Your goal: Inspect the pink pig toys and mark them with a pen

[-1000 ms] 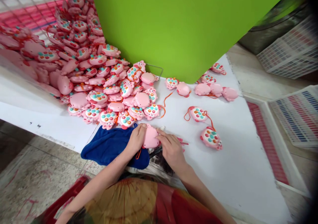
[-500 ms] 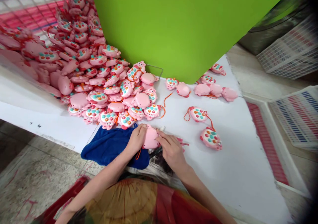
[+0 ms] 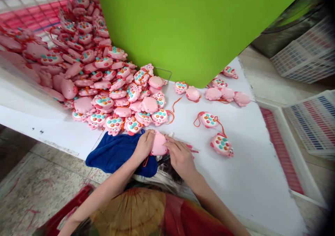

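Observation:
My left hand [image 3: 143, 146] and my right hand [image 3: 179, 156] both grip one pink pig-shaped toy [image 3: 158, 145], held back side up near the front edge of the white table [image 3: 251, 166]. An orange cord hangs from the toy below my left hand. A dark thin tool [image 3: 164, 160] lies under my right hand; whether the hand holds it I cannot tell. My left wrist rests on a blue cloth [image 3: 115, 152].
A big heap of the same pink toys [image 3: 86, 68] fills the table's left and back. Several loose ones [image 3: 222, 146] lie at the right. A large green panel [image 3: 188, 30] stands behind. White slotted crates [image 3: 311, 120] sit at the right.

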`<state>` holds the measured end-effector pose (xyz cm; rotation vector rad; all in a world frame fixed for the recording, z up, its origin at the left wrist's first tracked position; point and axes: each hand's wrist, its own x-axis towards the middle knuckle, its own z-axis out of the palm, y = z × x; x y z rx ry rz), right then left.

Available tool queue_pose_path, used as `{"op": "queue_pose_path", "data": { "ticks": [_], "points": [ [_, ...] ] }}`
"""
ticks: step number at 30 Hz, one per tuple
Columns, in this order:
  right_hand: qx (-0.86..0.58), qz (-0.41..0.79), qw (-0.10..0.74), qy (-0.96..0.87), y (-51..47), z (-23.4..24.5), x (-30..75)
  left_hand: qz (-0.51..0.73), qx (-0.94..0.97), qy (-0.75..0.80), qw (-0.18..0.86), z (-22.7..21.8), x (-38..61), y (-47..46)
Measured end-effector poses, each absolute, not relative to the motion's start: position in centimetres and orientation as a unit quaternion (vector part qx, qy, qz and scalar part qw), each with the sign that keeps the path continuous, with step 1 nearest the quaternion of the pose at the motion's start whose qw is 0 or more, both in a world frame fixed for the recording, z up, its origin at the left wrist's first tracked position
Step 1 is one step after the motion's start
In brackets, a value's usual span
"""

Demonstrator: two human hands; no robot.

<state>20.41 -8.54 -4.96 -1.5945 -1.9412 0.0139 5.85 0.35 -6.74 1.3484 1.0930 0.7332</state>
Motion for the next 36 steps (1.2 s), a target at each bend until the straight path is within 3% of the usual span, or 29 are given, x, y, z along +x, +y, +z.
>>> {"op": "queue_pose_path", "data": {
  "ticks": [15,36],
  "points": [
    [-0.621,0.042,0.289,-0.728,-8.3,-4.0,20.5,0.322,0.567,0.48,0.587,-6.4,5.9,0.2],
    [-0.627,-0.03,0.278,-0.727,-7.7,-3.9,19.6,0.324,0.574,0.481,0.577,-6.5,6.0,0.1]
  ]
}}
